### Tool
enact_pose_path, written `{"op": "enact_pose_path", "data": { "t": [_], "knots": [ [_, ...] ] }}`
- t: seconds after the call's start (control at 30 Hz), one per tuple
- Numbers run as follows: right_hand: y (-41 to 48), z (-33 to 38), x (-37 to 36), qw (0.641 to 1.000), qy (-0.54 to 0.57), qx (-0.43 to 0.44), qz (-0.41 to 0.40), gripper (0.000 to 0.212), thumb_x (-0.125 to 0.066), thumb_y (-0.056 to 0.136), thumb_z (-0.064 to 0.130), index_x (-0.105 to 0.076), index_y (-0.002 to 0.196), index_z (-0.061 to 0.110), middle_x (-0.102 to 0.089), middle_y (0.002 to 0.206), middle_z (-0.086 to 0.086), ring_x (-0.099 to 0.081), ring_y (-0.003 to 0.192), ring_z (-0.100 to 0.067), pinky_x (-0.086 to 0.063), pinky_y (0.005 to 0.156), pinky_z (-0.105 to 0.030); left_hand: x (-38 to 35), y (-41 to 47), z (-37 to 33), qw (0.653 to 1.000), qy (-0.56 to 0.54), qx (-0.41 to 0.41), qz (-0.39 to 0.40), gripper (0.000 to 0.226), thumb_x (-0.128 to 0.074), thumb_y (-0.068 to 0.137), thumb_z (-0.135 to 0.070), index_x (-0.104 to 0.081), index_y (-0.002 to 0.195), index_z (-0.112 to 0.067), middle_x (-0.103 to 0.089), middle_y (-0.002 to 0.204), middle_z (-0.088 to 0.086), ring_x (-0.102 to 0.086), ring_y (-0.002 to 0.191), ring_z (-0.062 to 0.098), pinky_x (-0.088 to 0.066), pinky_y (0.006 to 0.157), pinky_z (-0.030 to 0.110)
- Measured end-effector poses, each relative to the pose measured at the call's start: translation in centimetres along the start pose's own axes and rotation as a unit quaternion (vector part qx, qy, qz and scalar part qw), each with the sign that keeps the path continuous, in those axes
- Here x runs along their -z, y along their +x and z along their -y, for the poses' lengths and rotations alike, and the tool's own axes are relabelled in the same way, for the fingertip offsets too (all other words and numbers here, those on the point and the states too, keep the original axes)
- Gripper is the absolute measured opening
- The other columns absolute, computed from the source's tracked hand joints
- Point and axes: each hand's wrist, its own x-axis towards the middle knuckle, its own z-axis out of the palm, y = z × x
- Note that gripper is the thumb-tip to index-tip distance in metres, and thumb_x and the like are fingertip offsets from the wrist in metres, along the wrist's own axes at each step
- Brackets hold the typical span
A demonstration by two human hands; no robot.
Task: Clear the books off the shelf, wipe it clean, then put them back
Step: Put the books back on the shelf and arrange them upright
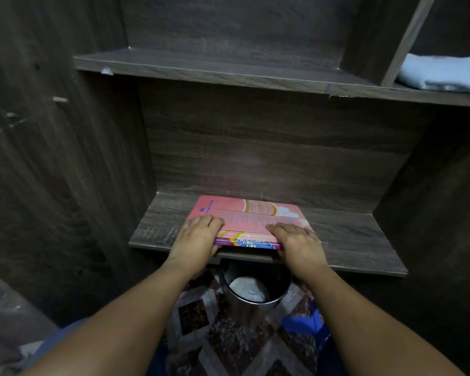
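Hands are gripping the books (255, 214): left hand (198, 236) at the stack's 7 o'clock corner, right hand (300, 241) at 5 o'clock, fingers lying over the pink cover. Books are lying flat on the lower shelf (356, 237). Bin (251, 293) is standing at 6 o'clock, cloth (442, 73) is lying at 2 o'clock.

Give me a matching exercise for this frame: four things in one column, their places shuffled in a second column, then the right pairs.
Things
1. pink book
2. light blue cloth
3. metal bin
4. left hand

Places
A. in the upper right compartment
B. on the floor, below the lower shelf
C. lying flat on the lower shelf
D. on the book's near left corner

Pairs: 1-C; 2-A; 3-B; 4-D
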Motion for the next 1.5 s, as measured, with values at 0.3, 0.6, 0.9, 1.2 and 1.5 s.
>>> {"op": "enact_pose_path", "data": {
  "t": [0.3,0.6,0.9,1.2,1.5],
  "knots": [
    [0.1,0.2,-0.5,0.999,0.001,0.004,0.043,0.068,-0.062,0.088,0.033,-0.030,0.148,0.035,-0.037,0.150,0.005,-0.038,0.134,-0.020,-0.035,0.105,-0.032,0.3,-0.2,0.1,0.995,0.001,0.029,0.094,0.057,-0.076,0.075,-0.036,-0.052,0.125,-0.021,-0.053,0.122,-0.002,-0.049,0.116,0.021,-0.042,0.095,0.034],
    [0.2,0.2,-1.3,0.993,-0.059,-0.006,0.098,0.094,-0.073,0.075,0.052,-0.020,0.150,0.033,-0.035,0.148,0.001,-0.036,0.132,-0.024,-0.033,0.105,-0.042,-0.1,-0.1,0.1,0.984,-0.027,0.058,0.169,0.073,-0.085,0.065,-0.034,-0.050,0.128,-0.024,-0.048,0.125,-0.005,-0.044,0.121,0.018,-0.046,0.093,0.036],
    [0.0,0.4,-1.9,0.989,-0.063,0.008,0.135,0.106,-0.077,0.071,0.050,-0.013,0.152,0.026,-0.027,0.151,-0.007,-0.031,0.135,-0.027,-0.028,0.109,-0.043,-1.0,-0.5,-0.6,0.984,-0.003,0.029,0.177,0.070,-0.079,0.073,-0.034,-0.047,0.133,-0.020,-0.046,0.131,-0.002,-0.042,0.123,0.018,-0.045,0.096,0.034],
    [0.2,0.7,-1.7,0.992,-0.050,0.003,0.118,0.094,-0.075,0.075,0.044,-0.021,0.151,0.029,-0.032,0.151,-0.001,-0.035,0.133,-0.026,-0.033,0.106,-0.042,-1.1,-0.2,-0.5,0.986,0.010,0.046,0.160,0.064,-0.077,0.074,-0.035,-0.049,0.130,-0.024,-0.050,0.128,-0.005,-0.043,0.121,0.018,-0.046,0.092,0.035],
    [0.3,0.6,-1.9,0.993,-0.053,0.001,0.105,0.086,-0.072,0.079,0.042,-0.024,0.149,0.029,-0.036,0.148,-0.001,-0.039,0.130,-0.027,-0.035,0.104,-0.041,-1.5,0.1,-0.2,0.989,-0.006,0.046,0.142,0.060,-0.074,0.077,-0.043,-0.052,0.130,-0.025,-0.052,0.127,-0.006,-0.044,0.121,0.016,-0.044,0.095,0.031]
  ]
}}
